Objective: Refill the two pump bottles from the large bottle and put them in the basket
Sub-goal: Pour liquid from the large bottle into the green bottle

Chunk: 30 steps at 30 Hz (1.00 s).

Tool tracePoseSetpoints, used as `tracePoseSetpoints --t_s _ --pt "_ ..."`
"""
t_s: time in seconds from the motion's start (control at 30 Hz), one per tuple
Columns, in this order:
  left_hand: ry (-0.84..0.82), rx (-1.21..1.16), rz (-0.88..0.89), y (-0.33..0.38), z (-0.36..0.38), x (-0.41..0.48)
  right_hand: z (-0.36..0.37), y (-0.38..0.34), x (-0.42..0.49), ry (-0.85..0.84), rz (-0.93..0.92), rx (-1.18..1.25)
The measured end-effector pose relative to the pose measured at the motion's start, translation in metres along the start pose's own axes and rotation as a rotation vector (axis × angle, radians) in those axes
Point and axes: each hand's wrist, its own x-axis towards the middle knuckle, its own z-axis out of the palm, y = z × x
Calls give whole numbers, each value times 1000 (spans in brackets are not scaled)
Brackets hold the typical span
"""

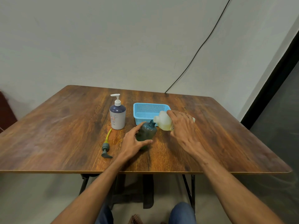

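Note:
A dark green bottle stands near the table's middle with its pump off and its neck bare; my left hand wraps around its lower body. My right hand grips the large pale bottle, tipped on its side with its mouth touching the green bottle's neck. Yellowish liquid shows inside the large bottle. The removed grey pump with its yellow tube lies on the table to the left. A white-and-navy pump bottle stands upright behind it, pump on. The blue basket sits just behind the two held bottles, holding nothing visible.
The wooden table has a near edge close to my arms and a wall behind it. A black cable runs down the wall to the table's back edge. My knees show below the table.

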Motion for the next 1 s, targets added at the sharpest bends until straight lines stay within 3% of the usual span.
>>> tracePoseSetpoints --t_s 1.0 --pt "-11 -11 12 1 -2 -1 -2 1 2 -13 -23 -34"
